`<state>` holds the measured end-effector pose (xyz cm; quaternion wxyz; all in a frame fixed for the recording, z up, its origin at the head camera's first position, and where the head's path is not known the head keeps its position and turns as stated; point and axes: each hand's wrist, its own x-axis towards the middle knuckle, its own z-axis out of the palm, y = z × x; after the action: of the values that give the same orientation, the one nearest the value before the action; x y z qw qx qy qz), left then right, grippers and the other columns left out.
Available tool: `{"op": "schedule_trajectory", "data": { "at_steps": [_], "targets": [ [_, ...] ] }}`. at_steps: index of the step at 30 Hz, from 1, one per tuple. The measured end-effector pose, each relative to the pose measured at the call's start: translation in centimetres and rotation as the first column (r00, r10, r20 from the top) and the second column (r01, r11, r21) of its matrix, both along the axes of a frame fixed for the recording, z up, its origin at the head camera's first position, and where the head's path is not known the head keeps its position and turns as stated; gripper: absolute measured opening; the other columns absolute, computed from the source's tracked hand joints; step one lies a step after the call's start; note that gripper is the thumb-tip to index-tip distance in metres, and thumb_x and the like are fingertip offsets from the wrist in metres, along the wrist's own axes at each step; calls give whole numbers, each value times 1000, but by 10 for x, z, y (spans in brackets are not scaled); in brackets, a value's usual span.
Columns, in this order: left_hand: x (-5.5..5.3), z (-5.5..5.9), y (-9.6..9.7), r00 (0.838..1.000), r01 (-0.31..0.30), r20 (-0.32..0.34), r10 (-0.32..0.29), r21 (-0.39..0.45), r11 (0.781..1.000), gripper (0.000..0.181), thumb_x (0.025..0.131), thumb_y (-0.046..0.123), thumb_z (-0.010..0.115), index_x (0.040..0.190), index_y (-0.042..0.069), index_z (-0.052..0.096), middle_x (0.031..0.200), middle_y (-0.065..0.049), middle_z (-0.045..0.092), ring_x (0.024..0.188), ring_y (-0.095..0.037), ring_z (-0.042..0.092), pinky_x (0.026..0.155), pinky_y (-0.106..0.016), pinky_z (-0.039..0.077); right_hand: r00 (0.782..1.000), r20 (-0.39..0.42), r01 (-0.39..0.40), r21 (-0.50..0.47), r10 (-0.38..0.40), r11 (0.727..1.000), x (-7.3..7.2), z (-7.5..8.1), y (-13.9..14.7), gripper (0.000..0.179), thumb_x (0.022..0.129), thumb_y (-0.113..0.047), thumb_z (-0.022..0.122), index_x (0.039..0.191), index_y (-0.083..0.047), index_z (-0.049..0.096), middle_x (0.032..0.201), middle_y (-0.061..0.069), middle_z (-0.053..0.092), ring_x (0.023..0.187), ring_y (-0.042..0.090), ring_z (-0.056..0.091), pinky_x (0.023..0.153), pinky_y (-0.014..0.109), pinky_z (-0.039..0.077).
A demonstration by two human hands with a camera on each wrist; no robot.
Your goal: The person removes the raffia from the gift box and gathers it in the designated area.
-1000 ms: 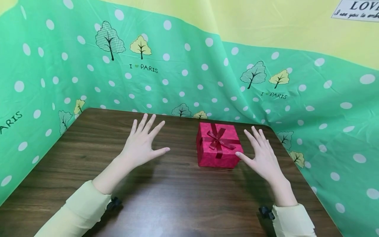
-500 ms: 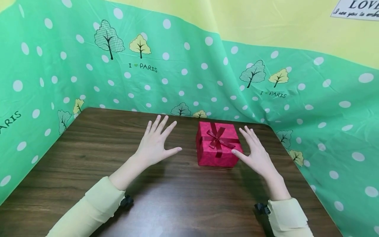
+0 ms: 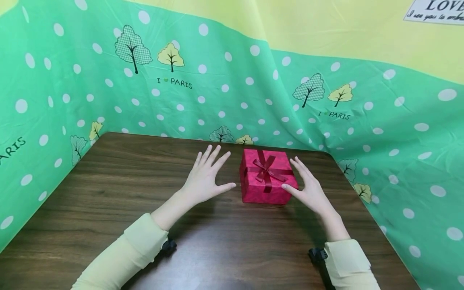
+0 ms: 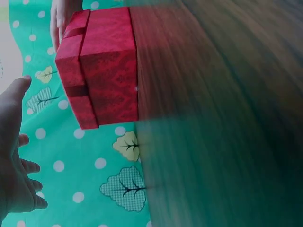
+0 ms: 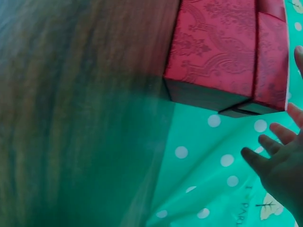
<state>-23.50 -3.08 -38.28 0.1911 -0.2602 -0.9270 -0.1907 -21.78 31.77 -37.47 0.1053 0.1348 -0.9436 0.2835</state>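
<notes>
A red gift box with a dark red ribbon and bow stands on the wooden table toward its far right. In the wrist views its patterned sides and a separate lid show. My left hand is spread to the left of the box, thumb pointing at it across a small gap. On the other side, my right hand has its fingers apart beside the box's right side, and its thumb overlaps the box's front right corner in the head view. Neither hand holds anything.
The dark wooden table reaches back to a green and yellow polka-dot cloth, which hangs behind it and along both sides. A small black device sits at the left cuff, another black device at the right cuff.
My left hand has moved right, closer to the box. My right hand has shifted slightly left toward it. The box has stayed in place.
</notes>
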Motion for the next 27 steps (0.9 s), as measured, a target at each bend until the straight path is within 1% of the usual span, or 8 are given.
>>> {"op": "schedule_trajectory", "data": {
  "at_steps": [3,6,10,12,16,18,23,27],
  "targets": [
    [-1,-2,7,1000,12,6,-12,-7,1000,89,78,72,53,150,29,23,158,-7,16,146,-29,5,114,-54,11,1000,1,-17,-25,17,1000,-1,-4,1,84,80,-41,73,149,-34,25,157,1,19,138,34,28,93,63,41],
    [-3,-5,14,999,26,19,-26,-11,1000,90,78,72,55,150,28,23,158,-7,16,146,-30,5,114,-54,11,999,5,-35,-39,35,999,-2,-7,3,83,81,-40,73,149,-29,27,157,0,20,140,33,26,87,58,46],
    [-5,-10,22,998,45,37,-45,-4,999,91,77,71,56,150,28,23,158,-7,16,146,-30,5,114,-54,12,998,24,-60,-54,61,997,-3,-9,5,82,81,-38,73,149,-26,29,157,-1,20,143,29,19,87,58,47],
    [-7,-12,26,997,51,51,-51,-2,999,92,77,72,55,151,29,22,158,-7,16,146,-29,5,114,-54,13,996,38,-73,-58,76,996,-4,-9,6,83,80,-37,74,149,-27,28,157,-1,20,143,29,18,89,59,45],
    [-10,-16,33,995,60,75,-60,-1,998,91,77,73,54,151,29,22,158,-7,16,146,-29,5,114,-54,13,992,78,-97,-57,101,994,-5,-10,9,85,80,-37,74,149,-30,26,157,-1,18,141,32,21,92,60,43],
    [-12,-18,36,994,64,86,-64,-4,998,91,77,73,54,151,29,22,158,-7,16,146,-29,5,114,-54,13,989,95,-106,-55,111,993,-6,-10,10,86,80,-38,74,149,-31,25,158,0,17,140,34,23,95,62,40],
    [-16,-19,44,990,79,120,-75,-25,997,92,76,73,54,151,29,22,157,-7,17,146,-30,6,114,-55,14,983,137,-120,-48,126,992,-8,-9,15,87,79,-39,75,149,-31,25,158,1,17,141,34,21,101,66,29],
    [-20,-19,49,982,99,162,-93,-27,995,93,77,74,54,151,30,19,157,-8,18,146,-30,7,114,-55,14,977,149,-152,-23,154,988,-11,-9,19,89,79,-37,76,150,-31,23,158,3,18,141,34,21,102,65,28]
  ]
}}
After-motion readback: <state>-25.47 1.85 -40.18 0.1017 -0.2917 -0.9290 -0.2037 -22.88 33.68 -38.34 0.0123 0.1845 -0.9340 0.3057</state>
